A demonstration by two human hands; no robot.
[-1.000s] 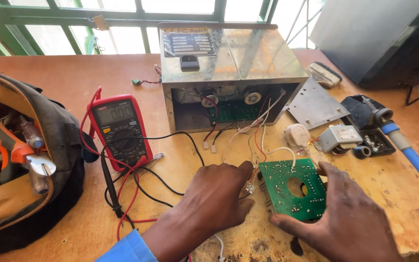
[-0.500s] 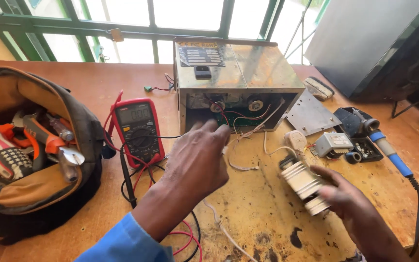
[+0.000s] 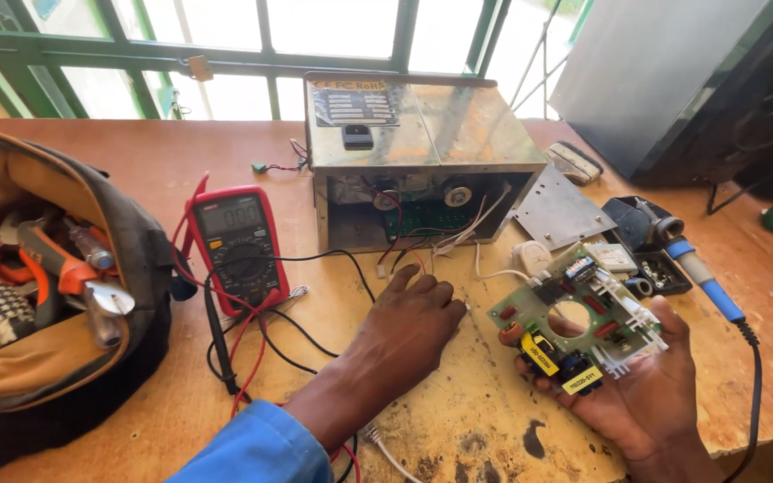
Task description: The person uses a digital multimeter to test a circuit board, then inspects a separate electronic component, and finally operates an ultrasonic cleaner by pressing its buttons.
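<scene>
A green circuit board (image 3: 577,322) is held component-side up in the right hand (image 3: 637,394) for inspection. The left hand (image 3: 409,324) is rested empty, fingers loosely spread, on the counter (image 3: 476,420). Steady support at the board's edges is called for next.

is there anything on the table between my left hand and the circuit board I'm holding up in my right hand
Nothing visible does. The left hand rests flat on the table, and only bare wood lies between it and the green circuit board held up by the right hand. The wires run behind.

circuit board (image 3: 576,324) | green, round centre hole | component side up | tilted
</scene>
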